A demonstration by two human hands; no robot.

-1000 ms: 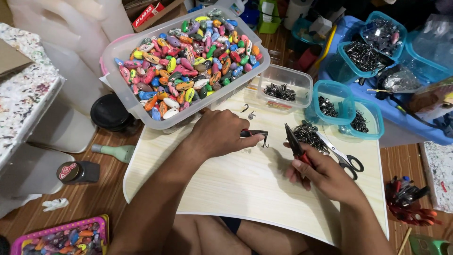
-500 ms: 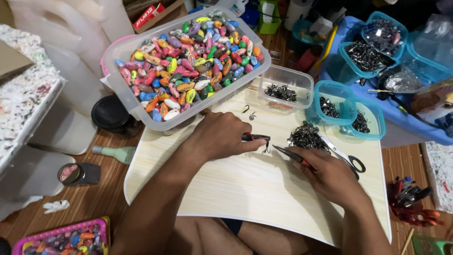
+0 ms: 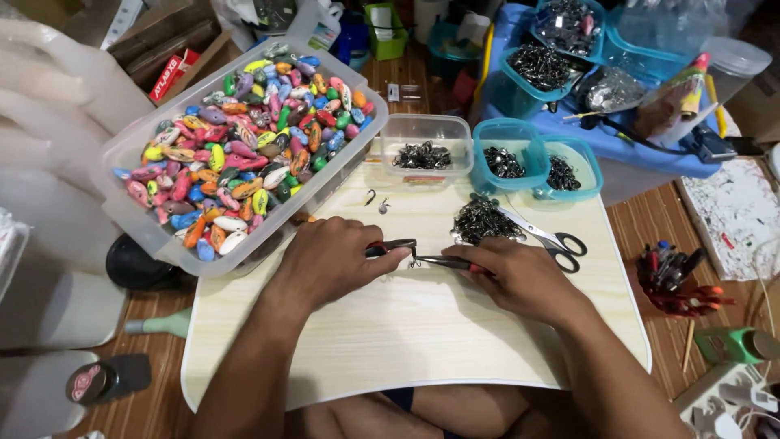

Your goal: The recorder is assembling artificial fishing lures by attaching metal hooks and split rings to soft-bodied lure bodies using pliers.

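A pale board [image 3: 422, 341] carried the work beside a lure-filled tub [image 3: 130, 195]. The left hand [image 3: 337, 264] gripped a red-handled tool [image 3: 390, 246]; the right hand [image 3: 524, 280] clasped pliers [image 3: 447, 262], seemingly fitting a tiny hook [image 3: 416, 261] between them; steady alignment seemed needed next.

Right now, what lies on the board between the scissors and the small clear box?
In the head view, a heap of small dark metal pieces lies between the scissors and the clear box.
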